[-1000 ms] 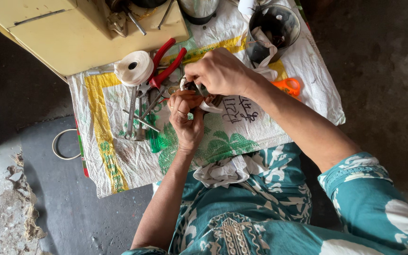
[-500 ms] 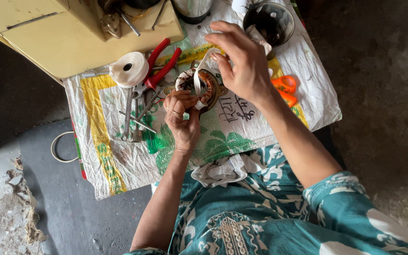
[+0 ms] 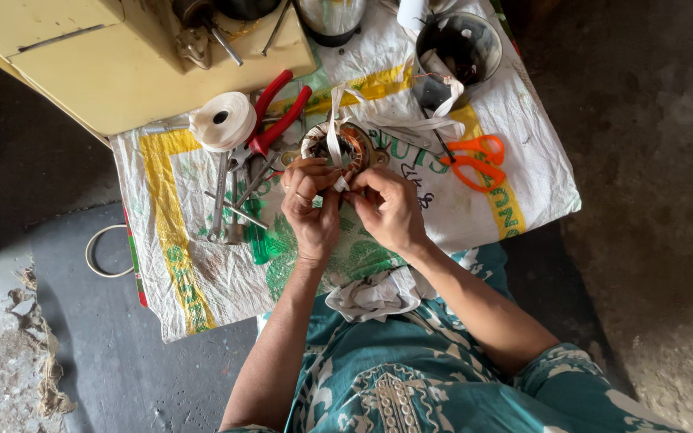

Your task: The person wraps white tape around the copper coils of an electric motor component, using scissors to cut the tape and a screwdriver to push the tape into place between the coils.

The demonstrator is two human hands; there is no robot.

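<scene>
**Both hands pinch white tape at a copper coil**

The left hand (image 3: 312, 210) and right hand (image 3: 388, 207) meet fingertip to fingertip, both closed on the white tape (image 3: 335, 144). Just beyond them sits the round copper-wound coil (image 3: 352, 147) on the printed woven sack (image 3: 194, 273). Farther off lie red pliers (image 3: 278, 120), a tape roll (image 3: 223, 121) and orange scissors (image 3: 475, 159).

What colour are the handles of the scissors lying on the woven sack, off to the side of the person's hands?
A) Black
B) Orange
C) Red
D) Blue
B: the scissors on the woven sack have bright orange handles; the red handles belong to the pliers beside the white tape roll.
</scene>
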